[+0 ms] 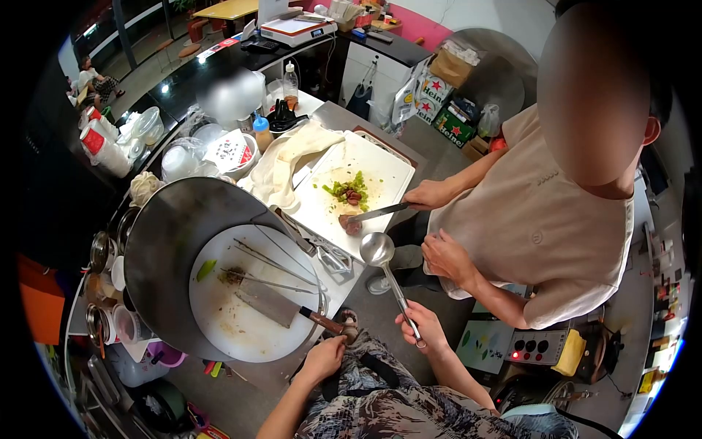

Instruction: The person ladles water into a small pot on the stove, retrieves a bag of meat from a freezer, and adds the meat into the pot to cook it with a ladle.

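My right hand [424, 325] is wrapped round the handle of a metal ladle [377, 250], whose bowl is raised near the corner of a white cutting board [395, 164]. Low in the middle, my left hand [325, 357] is closed at the wooden handle end of a cleaver [269, 304]. The cleaver's blade lies on a round white board [219, 322] beside tongs or skewers and a green scrap [206, 270]. On the rectangular board are chopped green pieces [357, 183] and a brown piece of food [350, 224].
A co-worker [541, 212] stands at the right, holding a knife [380, 211] against the brown piece. A large metal pot [157, 256] stands at the left. A cloth [281, 168], bottles, bowls and cups line the counter. Beer boxes [453, 126] sit at the back.
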Motion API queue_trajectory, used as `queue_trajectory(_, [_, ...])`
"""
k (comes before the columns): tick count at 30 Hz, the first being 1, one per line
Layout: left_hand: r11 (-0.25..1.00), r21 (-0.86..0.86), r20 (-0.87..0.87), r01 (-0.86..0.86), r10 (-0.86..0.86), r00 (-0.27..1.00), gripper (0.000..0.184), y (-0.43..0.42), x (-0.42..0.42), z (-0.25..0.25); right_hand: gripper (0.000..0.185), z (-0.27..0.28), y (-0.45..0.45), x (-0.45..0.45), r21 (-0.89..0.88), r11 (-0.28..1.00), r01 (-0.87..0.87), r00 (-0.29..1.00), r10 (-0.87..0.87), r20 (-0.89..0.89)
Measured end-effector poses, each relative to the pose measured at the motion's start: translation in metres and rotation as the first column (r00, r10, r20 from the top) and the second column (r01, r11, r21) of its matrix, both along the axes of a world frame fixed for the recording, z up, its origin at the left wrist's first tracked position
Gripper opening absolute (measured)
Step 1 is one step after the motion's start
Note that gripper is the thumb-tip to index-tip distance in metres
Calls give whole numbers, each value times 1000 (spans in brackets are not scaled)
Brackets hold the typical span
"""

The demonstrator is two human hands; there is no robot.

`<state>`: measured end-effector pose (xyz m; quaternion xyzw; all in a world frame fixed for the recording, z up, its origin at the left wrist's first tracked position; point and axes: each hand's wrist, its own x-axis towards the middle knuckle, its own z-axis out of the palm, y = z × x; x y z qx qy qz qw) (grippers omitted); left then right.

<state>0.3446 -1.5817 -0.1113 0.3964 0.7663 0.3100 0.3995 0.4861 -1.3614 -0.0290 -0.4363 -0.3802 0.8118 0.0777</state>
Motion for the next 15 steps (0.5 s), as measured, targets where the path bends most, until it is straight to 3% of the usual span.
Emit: queue_trajectory(15, [998, -42, 7, 42, -41, 999, 33, 2, -6, 2, 27, 2, -4, -3, 2, 1000, 19, 1000, -19, 21])
